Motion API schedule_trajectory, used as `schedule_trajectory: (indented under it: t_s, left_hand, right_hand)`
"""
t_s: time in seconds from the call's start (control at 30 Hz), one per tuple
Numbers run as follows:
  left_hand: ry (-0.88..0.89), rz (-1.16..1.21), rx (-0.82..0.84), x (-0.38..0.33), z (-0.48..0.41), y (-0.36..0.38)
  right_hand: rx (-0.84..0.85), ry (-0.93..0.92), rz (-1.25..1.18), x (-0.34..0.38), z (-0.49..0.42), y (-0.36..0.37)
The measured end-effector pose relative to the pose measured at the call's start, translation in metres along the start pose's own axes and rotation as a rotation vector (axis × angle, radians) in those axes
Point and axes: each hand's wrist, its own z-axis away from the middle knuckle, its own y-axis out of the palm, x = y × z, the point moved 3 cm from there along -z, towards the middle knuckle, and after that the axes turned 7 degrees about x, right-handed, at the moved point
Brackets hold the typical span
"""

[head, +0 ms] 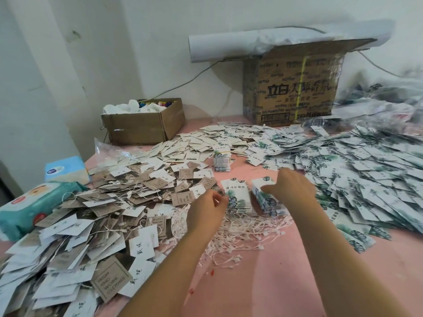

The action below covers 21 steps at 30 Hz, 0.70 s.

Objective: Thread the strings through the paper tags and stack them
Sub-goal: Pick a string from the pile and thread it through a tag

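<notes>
Two short stacks of white paper tags with green leaf prints lie side by side on the pink table: a left stack (238, 199) and a right stack (265, 199). My left hand (207, 210) pinches the left edge of the left stack's top tag; whether it also holds a string I cannot tell. My right hand (291, 187) grips the top of the right stack with curled fingers. A tangle of white strings (240, 239) with small plastic ends lies just below both stacks.
A heap of brown and white strung tags (91, 225) covers the left. Green-leaf tags (366, 175) spread across the right. A banded tag bundle (221, 161) stands behind. Two cardboard boxes (142, 124) (290, 88), a tissue box (66, 169) and a wipes pack (29, 207) ring the table.
</notes>
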Motion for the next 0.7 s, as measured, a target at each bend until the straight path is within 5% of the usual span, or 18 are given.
schedule_trajectory:
  t_s: [0.1,0.23,0.7]
  left_hand:
    - [-0.103,-0.285,0.025,-0.001,-0.014,0.006]
    - [-0.195,-0.383,0.048,0.003,-0.028,0.015]
    - [-0.18,0.025,0.094,0.011,-0.033,0.012]
  right_hand:
    - [0.041,0.02,-0.032,-0.007,-0.009,0.004]
    - [0.015,0.011,-0.043,-0.007,-0.011,0.006]
    - [0.0,-0.019,-0.216,-0.014,-0.019,0.007]
